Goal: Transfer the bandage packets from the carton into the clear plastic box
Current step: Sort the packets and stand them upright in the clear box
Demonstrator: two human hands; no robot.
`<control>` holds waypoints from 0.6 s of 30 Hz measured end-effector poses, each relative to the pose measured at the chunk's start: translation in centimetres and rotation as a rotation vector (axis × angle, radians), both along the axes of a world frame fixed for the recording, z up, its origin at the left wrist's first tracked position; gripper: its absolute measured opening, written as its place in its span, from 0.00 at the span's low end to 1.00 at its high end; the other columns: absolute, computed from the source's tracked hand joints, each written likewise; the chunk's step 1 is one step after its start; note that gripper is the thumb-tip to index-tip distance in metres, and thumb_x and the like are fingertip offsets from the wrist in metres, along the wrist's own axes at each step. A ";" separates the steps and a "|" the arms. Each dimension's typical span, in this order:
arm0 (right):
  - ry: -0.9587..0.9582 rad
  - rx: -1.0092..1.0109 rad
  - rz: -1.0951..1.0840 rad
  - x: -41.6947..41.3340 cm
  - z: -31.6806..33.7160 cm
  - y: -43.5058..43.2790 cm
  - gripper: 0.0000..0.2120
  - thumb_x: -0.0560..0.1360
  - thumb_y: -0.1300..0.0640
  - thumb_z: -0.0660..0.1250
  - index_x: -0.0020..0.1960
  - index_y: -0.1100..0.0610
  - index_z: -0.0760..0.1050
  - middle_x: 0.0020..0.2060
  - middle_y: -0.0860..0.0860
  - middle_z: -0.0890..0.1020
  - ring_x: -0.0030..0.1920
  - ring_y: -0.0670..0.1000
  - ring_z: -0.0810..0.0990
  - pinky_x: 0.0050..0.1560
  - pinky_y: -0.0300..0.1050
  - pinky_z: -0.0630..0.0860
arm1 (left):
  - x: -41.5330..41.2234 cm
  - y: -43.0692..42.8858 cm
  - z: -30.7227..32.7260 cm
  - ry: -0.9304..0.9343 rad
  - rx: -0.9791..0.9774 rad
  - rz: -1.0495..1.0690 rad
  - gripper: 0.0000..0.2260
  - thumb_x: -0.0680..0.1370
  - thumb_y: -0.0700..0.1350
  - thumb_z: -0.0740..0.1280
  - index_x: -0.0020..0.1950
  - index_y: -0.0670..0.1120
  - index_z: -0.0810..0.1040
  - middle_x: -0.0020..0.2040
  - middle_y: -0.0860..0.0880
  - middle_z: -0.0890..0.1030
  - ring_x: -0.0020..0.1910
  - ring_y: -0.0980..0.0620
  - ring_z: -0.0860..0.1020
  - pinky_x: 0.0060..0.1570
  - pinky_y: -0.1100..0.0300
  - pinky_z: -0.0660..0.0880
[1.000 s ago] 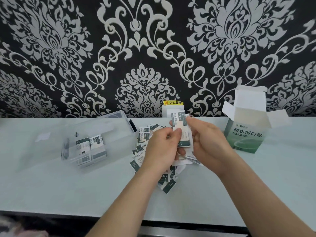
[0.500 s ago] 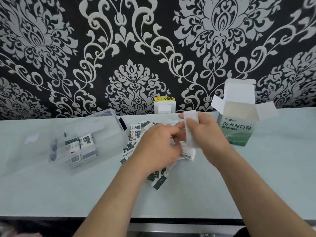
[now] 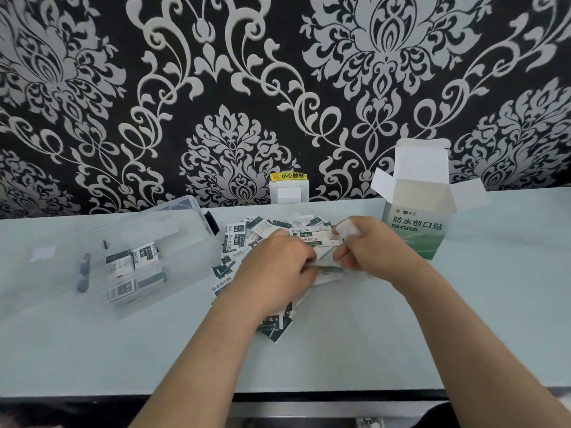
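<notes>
Bent over a loose pile (image 3: 236,242) of bandage packets on the tabletop (image 3: 340,350), left hand (image 3: 278,267) and right hand (image 3: 370,248) facing each other, each grip curled tight and clamped on the held packets (image 3: 312,239) stretched between them just above the heap. Off to the left of the grip, well apart, the clear box (image 3: 185,217) with a few stored packets (image 3: 133,261) inside; close to the right of the grip, the carton (image 3: 414,233) upright, flaps open. Straight beyond the grip, a white socket (image 3: 289,194) with a yellow label against black-and-silver wallpaper (image 3: 234,88).
</notes>
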State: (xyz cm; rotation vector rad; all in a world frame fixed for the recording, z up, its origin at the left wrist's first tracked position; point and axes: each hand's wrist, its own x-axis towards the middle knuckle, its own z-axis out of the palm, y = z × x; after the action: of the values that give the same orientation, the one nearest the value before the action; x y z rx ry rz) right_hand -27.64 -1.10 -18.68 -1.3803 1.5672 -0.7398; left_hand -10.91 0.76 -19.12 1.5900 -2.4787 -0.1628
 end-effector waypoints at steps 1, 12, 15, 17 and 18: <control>-0.053 -0.018 -0.046 -0.1 0.1 0.0 0.10 0.77 0.66 0.57 0.52 0.59 0.76 0.38 0.58 0.83 0.31 0.51 0.77 0.31 0.39 0.72 | 0.2 -0.1 0.1 0.021 -0.012 0.012 0.09 0.79 0.50 0.62 0.43 0.51 0.79 0.41 0.54 0.78 0.47 0.52 0.69 0.44 0.56 0.71; -0.854 0.123 -0.236 3.4 1.3 1.1 0.12 0.82 0.61 0.54 0.56 0.64 0.75 0.47 0.63 0.85 0.49 0.60 0.85 0.54 0.62 0.79 | -0.3 0.5 1.2 0.874 0.048 0.408 0.09 0.77 0.47 0.67 0.40 0.47 0.84 0.34 0.48 0.84 0.35 0.41 0.81 0.34 0.46 0.78; -0.886 0.105 -0.256 4.9 1.2 1.0 0.13 0.82 0.60 0.56 0.60 0.65 0.74 0.51 0.64 0.83 0.49 0.59 0.84 0.54 0.58 0.80 | -0.8 0.6 0.8 0.734 -0.063 0.380 0.13 0.77 0.47 0.66 0.34 0.43 0.79 0.26 0.49 0.77 0.25 0.51 0.69 0.28 0.55 0.67; -0.927 0.116 -0.192 5.7 1.1 1.0 0.15 0.82 0.54 0.58 0.63 0.62 0.73 0.54 0.61 0.83 0.52 0.58 0.84 0.54 0.54 0.80 | -1.0 0.8 0.8 0.623 -0.122 0.328 0.14 0.78 0.48 0.64 0.34 0.44 0.75 0.27 0.50 0.74 0.27 0.52 0.68 0.29 0.57 0.65; -0.914 0.127 -0.147 6.0 0.9 1.0 0.16 0.82 0.52 0.59 0.64 0.61 0.72 0.53 0.59 0.83 0.53 0.57 0.84 0.54 0.53 0.80 | -1.1 1.0 0.7 0.527 -0.146 0.292 0.13 0.79 0.48 0.62 0.36 0.44 0.74 0.30 0.49 0.76 0.30 0.50 0.72 0.32 0.55 0.67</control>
State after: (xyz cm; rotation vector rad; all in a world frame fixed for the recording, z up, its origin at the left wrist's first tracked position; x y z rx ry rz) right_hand -21.62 -0.06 -17.76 -0.6570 0.9530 -1.1292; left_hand -12.00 1.73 -18.42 1.5765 -1.8058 -0.3035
